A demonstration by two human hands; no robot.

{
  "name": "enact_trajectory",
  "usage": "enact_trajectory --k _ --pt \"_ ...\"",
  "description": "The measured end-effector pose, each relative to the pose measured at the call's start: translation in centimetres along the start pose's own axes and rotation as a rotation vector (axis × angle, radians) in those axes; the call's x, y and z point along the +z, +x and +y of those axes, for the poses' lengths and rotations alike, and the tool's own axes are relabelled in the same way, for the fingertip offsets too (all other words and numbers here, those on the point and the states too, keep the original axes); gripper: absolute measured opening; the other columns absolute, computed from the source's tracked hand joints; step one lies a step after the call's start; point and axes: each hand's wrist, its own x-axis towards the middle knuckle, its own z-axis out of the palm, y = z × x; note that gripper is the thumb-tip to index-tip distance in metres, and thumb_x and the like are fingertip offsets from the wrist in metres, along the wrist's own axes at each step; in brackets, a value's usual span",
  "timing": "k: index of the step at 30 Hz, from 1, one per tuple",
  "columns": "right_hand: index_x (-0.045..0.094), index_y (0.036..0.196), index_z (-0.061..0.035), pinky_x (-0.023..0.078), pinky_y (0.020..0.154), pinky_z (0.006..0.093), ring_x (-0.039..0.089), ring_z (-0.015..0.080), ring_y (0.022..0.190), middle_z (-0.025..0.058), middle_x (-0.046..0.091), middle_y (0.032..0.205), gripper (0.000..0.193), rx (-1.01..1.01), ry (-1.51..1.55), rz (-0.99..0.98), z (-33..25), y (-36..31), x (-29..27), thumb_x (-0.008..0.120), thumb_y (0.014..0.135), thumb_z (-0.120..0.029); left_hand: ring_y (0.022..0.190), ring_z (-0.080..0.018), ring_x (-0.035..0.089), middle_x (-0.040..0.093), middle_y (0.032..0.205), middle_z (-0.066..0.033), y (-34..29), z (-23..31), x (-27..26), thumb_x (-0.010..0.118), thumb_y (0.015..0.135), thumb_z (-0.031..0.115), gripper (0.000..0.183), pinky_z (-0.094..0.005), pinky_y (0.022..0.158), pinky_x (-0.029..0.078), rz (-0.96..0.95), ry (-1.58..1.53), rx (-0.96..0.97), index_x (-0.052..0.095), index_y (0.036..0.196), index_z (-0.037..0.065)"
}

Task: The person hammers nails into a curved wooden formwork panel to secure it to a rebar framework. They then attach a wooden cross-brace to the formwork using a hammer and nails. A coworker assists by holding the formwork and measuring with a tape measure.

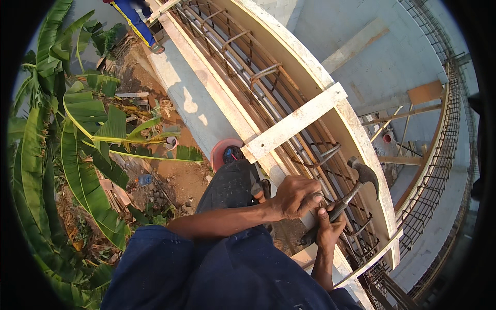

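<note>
My right hand [330, 228] is wrapped round the dark handle of a claw hammer [350, 198], whose metal head tilts up and away to the right. Close against it, my left hand [296, 197] is closed, thumb and fingers pinched together; something thin may stick out there, too small to name. Both hands are above a long wooden formwork trough [356, 126] with a cage of rusty steel bars [289, 88] inside. A pale wooden crosspiece [294, 123] spans the trough's top just beyond my hands.
A pink-red tub [216, 161] with dark things in it stands beside my leg on a grey ledge [181, 85]. Another person's blue trouser leg [133, 21] shows at the far left. Banana leaves [93, 170] fill the left side. More rebar [439, 175] curves along the right.
</note>
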Motion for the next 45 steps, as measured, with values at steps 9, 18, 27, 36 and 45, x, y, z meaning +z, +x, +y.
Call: enact_trajectory --k 9,18,27,36,45 --pt "0.050 0.090 -0.0030 0.048 0.068 0.0288 0.060 0.0155 0.071 0.0065 0.061 0.076 0.030 -0.056 0.093 -0.002 0.5 -0.1 0.1 0.077 0.087 -0.016 0.068 -0.0352 0.064 0.064 0.077 -0.0177 -0.4 0.5 -0.9 0.061 0.096 0.036 0.040 -0.0415 0.063 0.049 -0.163 -0.106 -0.153 0.063 0.092 -0.004" --pt "0.049 0.092 -0.0043 0.046 0.064 0.0277 0.056 0.0131 0.068 0.0034 0.055 0.075 0.032 -0.196 0.240 -0.015 1.9 -0.6 -0.5 0.077 0.087 -0.019 0.074 -0.0200 0.071 0.073 0.089 -0.0182 -0.7 2.5 0.8 0.068 0.092 0.038 0.043 -0.0334 0.064 0.054 -0.415 -0.203 -0.325 0.071 0.116 0.002" --pt "0.055 0.090 -0.0022 0.042 0.061 0.0274 0.053 0.0126 0.066 0.0045 0.061 0.077 0.035 -0.327 0.091 0.362 3.0 -1.4 2.4 0.071 0.092 -0.033 0.070 -0.0163 0.067 0.070 0.080 -0.0117 6.1 4.4 -3.7 0.062 0.098 0.033 0.034 -0.0335 0.060 0.050 -0.601 -0.315 -0.193 0.070 0.105 0.001" --pt "0.057 0.116 -0.0031 0.033 0.028 0.0301 0.040 0.0161 0.031 0.0146 0.063 0.075 0.037 0.102 -0.133 0.935 -1.1 -0.6 12.0 0.060 0.096 -0.034 0.054 -0.0219 0.062 0.060 0.059 -0.0090 31.9 -7.8 -39.9 0.048 0.104 0.031 0.031 -0.0370 0.053 0.047 0.275 0.477 0.027 0.062 0.101 0.004" --pt "0.055 0.117 -0.0031 0.032 0.028 0.0301 0.040 0.0153 0.032 0.0150 0.063 0.078 0.039 -0.059 -0.130 1.131 -1.4 1.2 17.7 0.060 0.097 -0.037 0.083 -0.0474 0.065 0.065 0.081 -0.0291 38.0 -20.8 -58.3 0.044 0.102 0.027 0.030 -0.0569 0.073 0.049 0.124 1.296 -0.332 0.060 0.107 0.001"
